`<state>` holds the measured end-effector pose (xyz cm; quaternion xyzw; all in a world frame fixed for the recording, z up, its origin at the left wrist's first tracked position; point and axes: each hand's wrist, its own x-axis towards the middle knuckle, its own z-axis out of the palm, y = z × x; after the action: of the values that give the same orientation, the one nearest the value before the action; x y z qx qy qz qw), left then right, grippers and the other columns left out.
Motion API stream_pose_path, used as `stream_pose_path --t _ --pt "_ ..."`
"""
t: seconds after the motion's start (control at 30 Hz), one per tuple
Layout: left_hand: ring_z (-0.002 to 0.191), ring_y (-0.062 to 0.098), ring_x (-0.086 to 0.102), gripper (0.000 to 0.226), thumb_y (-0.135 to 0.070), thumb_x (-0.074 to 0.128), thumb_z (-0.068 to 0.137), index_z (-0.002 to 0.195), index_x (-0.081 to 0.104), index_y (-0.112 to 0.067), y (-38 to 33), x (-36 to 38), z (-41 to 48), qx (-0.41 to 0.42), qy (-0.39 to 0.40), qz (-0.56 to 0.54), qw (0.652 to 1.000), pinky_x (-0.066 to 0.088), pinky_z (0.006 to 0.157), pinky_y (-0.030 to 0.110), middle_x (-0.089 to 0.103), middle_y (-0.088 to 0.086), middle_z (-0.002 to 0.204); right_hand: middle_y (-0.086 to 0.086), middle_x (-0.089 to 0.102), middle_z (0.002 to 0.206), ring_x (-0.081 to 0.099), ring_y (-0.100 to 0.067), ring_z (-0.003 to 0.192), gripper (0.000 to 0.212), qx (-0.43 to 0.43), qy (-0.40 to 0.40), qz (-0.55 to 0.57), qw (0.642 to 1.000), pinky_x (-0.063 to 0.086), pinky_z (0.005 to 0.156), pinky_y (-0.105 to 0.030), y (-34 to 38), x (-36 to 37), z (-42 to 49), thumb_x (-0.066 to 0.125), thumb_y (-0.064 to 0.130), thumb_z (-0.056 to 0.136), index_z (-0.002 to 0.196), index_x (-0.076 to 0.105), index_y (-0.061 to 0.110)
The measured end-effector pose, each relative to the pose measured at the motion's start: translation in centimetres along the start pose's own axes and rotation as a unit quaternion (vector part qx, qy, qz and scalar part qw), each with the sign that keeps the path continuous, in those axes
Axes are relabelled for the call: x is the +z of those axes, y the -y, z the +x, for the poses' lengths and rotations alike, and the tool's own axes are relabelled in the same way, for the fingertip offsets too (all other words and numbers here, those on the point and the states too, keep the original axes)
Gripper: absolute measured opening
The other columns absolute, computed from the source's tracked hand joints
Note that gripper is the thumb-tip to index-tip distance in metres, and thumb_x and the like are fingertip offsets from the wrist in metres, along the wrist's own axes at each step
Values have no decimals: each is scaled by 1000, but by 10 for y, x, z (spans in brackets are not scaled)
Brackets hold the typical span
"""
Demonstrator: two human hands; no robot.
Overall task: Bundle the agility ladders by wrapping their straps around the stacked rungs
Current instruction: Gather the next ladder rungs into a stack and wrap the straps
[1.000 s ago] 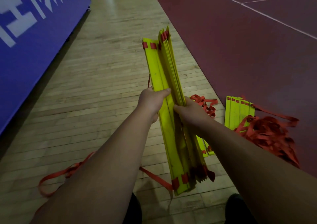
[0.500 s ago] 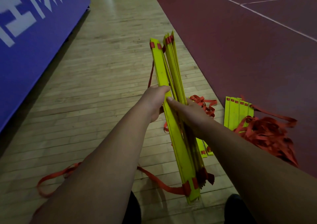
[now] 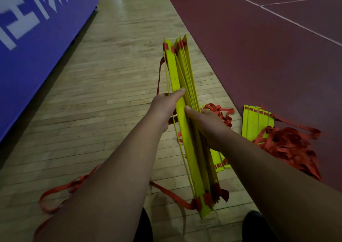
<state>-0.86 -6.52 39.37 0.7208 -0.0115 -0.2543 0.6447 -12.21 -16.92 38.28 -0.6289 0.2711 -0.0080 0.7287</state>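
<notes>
Two hands are on one stack (image 3: 182, 130) of yellow rungs. I hold it on edge above the wood floor (image 3: 111, 93), with the far end tipped up and away from me and the near end low by my feet. I judge this to be the squaring-up step: the rungs fan apart a little at the far end, and no strap goes round them yet. One red strap (image 3: 172, 195) leaves the stack's near end and trails off to its left across the floor in loose loops. Another hangs down the stack's left side from the far end.

My left hand (image 3: 166, 106) grips the stack at its middle from the left, thumb (image 3: 178, 92) laid over the top edge of the nearest rung. Its fingers go round the left face, where I cannot see them. My right hand (image 3: 207, 123) clamps the stack from the right, just nearer me, thumb (image 3: 192, 112) pressed on the top edges and fingers hidden below. Neither hand is slack.

Next, as I read it, the fan wants pressing shut. Then one hand must let go to catch the loose strap while the other holds the rungs tight, or they will splay.

To the stack's right a second ladder (image 3: 256, 123) lies on the floor, its straps in a red tangle (image 3: 288, 145). More rungs (image 3: 220, 160) lie just below the stack.
</notes>
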Motion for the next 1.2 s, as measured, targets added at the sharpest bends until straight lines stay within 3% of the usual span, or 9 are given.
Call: stream_pose_path --t 0.13,0.2,0.33,0.57,0.77,0.87,1.03,1.13,1.2 --pt "114 20 56 83 -74 70 91 147 61 -14 -1 2 -5 22 -30 50 998 41 91 38 60 -2 121 5 71 103 66 1 69 8 -5 11 8 1000 56 64 -25 4 6 -8 64 39 108 109 65 31" --pt "108 17 62 76 -77 68 91 137 66 -17 1 3 0 39 -57 88 994 46 81 34 66 -7 118 17 52 112 54 4 84 41 -11 22 27 999 48 61 -21 7 6 -12 63 38 109 141 58 13" --pt "91 19 67 40 -59 66 100 110 68 -20 10 1 10 72 -104 155 980 47 66 31 71 0 102 0 61 132 56 -9 106 66 -1 15 -10 1000 47 91 -36 9 7 -12 60 47 108 159 44 8" --pt "126 33 66 64 -53 58 98 150 61 -16 11 -6 17 46 -118 122 984 56 107 53 68 8 142 -12 73 122 73 -31 104 64 48 -31 -60 997 64 76 -47 3 6 -3 56 66 102 135 66 13" --pt "128 33 64 54 -44 59 107 152 59 -14 12 -14 22 33 -138 112 984 54 104 43 66 9 146 -9 81 99 77 -33 99 53 58 -35 -40 997 61 80 -43 4 5 -1 44 58 111 104 77 17" --pt "116 31 68 40 -44 62 106 131 69 -13 12 -13 19 29 -144 119 982 55 98 39 72 8 128 -8 78 100 74 -31 100 53 46 -41 -64 996 60 90 -49 5 7 -4 43 65 108 95 72 22" --pt "99 26 75 61 -56 91 73 116 77 -16 13 -10 14 33 -125 131 983 62 92 44 79 4 108 -12 72 127 71 -30 114 63 3 -20 -111 994 59 101 -57 4 5 -10 61 66 101 130 67 10" --pt "97 27 77 75 -56 96 56 116 77 -16 13 -14 16 37 -125 147 980 65 90 48 80 4 107 -7 73 91 77 -9 81 28 -7 0 -99 995 67 74 -33 2 2 -6 65 40 107 104 68 13" --pt "98 29 76 75 -57 96 55 115 76 -16 13 -16 18 41 -130 179 974 65 90 50 79 6 108 0 64 76 64 4 48 20 -14 -1 -131 991 50 44 -14 2 -1 -5 63 26 109 100 68 10"
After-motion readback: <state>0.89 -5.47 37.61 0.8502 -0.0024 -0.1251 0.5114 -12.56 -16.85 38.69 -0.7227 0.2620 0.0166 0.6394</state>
